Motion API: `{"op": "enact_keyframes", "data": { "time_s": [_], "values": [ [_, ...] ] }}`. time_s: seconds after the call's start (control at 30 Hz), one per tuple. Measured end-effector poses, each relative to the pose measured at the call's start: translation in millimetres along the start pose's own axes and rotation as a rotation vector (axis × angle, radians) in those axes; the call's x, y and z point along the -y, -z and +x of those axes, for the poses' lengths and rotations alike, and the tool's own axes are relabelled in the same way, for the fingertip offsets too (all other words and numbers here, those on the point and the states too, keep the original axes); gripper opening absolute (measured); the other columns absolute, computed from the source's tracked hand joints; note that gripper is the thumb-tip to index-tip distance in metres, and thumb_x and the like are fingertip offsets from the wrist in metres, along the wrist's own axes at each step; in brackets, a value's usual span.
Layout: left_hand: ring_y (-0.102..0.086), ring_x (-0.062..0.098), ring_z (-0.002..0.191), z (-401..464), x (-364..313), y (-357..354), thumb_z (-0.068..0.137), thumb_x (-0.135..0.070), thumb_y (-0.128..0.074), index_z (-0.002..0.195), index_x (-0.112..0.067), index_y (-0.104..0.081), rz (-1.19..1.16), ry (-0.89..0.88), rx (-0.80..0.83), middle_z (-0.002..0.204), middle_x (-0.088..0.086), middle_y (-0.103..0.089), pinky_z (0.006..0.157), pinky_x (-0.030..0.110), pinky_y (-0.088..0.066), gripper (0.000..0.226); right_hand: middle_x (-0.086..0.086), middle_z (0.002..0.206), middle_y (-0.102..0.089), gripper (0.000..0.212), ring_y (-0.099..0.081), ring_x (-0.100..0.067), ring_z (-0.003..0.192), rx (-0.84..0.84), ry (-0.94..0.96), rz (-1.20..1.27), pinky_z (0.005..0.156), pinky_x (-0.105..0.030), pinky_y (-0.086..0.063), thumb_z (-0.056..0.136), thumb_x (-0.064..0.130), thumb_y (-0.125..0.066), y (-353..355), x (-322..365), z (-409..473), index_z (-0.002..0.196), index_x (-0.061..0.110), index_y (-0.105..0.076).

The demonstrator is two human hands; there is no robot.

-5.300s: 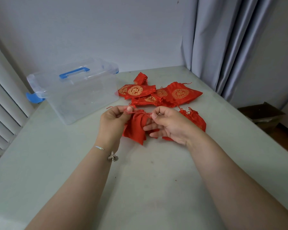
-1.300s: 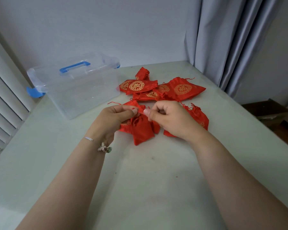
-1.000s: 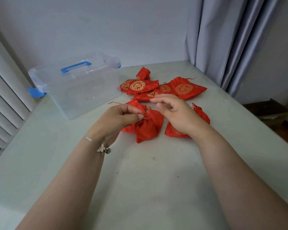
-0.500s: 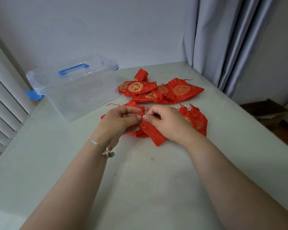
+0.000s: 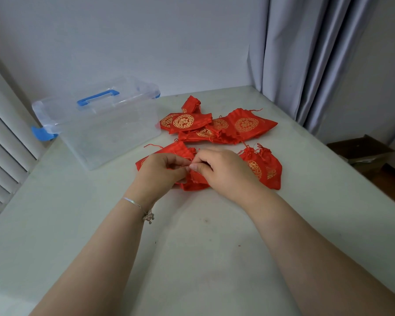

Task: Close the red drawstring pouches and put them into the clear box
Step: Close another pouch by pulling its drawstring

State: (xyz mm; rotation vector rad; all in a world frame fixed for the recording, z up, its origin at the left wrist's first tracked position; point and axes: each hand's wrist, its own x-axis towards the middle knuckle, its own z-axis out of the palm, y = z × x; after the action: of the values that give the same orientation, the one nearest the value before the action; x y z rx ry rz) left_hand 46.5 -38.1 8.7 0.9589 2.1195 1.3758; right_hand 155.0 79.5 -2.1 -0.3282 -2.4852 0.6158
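Both hands, left hand (image 5: 163, 171) and right hand (image 5: 224, 169), are again pinching the pouch (image 5: 195, 181) neck after a brief release; cinching is continuing, the clear box (image 5: 114, 133) waiting.

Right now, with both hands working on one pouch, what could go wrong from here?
1. The left hand and right hand pinch the held pouch right over another pouch; its loose cord could get caught up.
2. The clear box appears to have its lid on, so a hand may have to let go to open it.
3. Cinched pouches lie beside the right wrist and could be swept aside.
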Motion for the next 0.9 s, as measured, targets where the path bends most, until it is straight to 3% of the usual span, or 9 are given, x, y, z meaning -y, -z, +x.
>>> {"op": "enact_keyframes", "data": {
  "time_s": [0.07, 0.17, 0.27, 0.37, 0.63, 0.8, 0.9],
  "values": [
    [-0.066, 0.007, 0.059, 0.2, 1.3, -0.2, 0.085, -0.008, -0.065, 0.089, -0.014, -0.071, 0.045, -0.028, -0.023, 0.078, 0.011, -0.070, 0.060, 0.022, -0.055, 0.009, 0.005, 0.079, -0.062, 0.018, -0.055, -0.014, 0.077, -0.001, -0.003, -0.014, 0.066, -0.036, -0.044, 0.090, 0.030, -0.059, -2.2, 1.3, -0.3, 0.084, 0.015, -0.067],
    [-0.068, 0.012, 0.061, 0.7, 2.1, -1.0, 0.082, -0.005, -0.064, 0.081, -0.022, -0.069, 0.154, -0.167, -0.110, 0.074, 0.002, -0.069, 0.066, 0.029, -0.056, 0.017, 0.003, 0.062, -0.057, 0.033, -0.053, -0.014, 0.061, -0.021, -0.162, 0.116, 0.059, -0.034, -0.041, 0.094, 0.036, -0.054, 1.0, 3.1, 0.6, 0.072, 0.013, -0.062],
    [-0.061, 0.009, 0.061, -1.1, -1.4, -3.1, 0.081, -0.005, -0.065, 0.081, -0.030, -0.069, 0.192, -0.334, -0.146, 0.075, -0.012, -0.067, 0.063, 0.024, -0.051, 0.025, 0.002, 0.062, -0.063, 0.021, -0.060, -0.012, 0.050, 0.007, -0.377, 0.528, 0.056, -0.029, -0.051, 0.095, 0.026, -0.054, 8.4, 3.4, 3.2, 0.081, 0.015, -0.065],
    [-0.059, 0.006, 0.066, -3.5, -3.2, -3.3, 0.081, -0.008, -0.065, 0.088, -0.027, -0.073, 0.215, -0.465, -0.178, 0.080, -0.013, -0.067, 0.064, 0.018, -0.046, 0.022, 0.002, 0.060, -0.062, 0.014, -0.055, -0.006, 0.044, 0.110, -0.427, 0.792, 0.047, -0.018, -0.046, 0.094, 0.011, -0.055, 11.8, 2.1, 1.9, 0.089, 0.017, -0.066],
    [-0.051, 0.002, 0.065, -2.9, 0.7, -4.0, 0.077, -0.021, -0.065, 0.091, -0.026, -0.073, 0.481, -0.652, -0.258, 0.075, -0.015, -0.057, 0.062, 0.021, -0.044, 0.017, -0.007, 0.074, -0.067, 0.018, -0.064, -0.014, 0.067, 0.148, -0.340, 0.691, 0.065, -0.026, -0.057, 0.088, 0.006, -0.064, 15.8, -7.5, 3.3, 0.083, 0.023, -0.070],
    [-0.055, 0.014, 0.068, -2.6, 0.7, -3.9, 0.075, -0.022, -0.068, 0.084, -0.021, -0.072, 0.603, -0.730, -0.310, 0.075, -0.010, -0.063, 0.058, 0.023, -0.040, 0.010, -0.005, 0.069, -0.066, 0.019, -0.064, -0.011, 0.063, 0.160, -0.345, 0.710, 0.059, -0.023, -0.055, 0.085, 0.002, -0.066, 17.9, -10.3, 2.8, 0.077, 0.019, -0.066],
    [-0.055, 0.019, 0.070, -1.0, 2.5, -4.2, 0.073, -0.018, -0.068, 0.080, -0.018, -0.072, 0.576, -0.714, -0.285, 0.075, -0.008, -0.065, 0.058, 0.029, -0.045, 0.008, -0.003, 0.066, -0.066, 0.017, -0.065, -0.011, 0.062, 0.194, -0.334, 0.725, 0.061, -0.024, -0.054, 0.083, -0.001, -0.066, 18.0, -10.1, 1.6, 0.076, 0.014, -0.063]
  ]
}}
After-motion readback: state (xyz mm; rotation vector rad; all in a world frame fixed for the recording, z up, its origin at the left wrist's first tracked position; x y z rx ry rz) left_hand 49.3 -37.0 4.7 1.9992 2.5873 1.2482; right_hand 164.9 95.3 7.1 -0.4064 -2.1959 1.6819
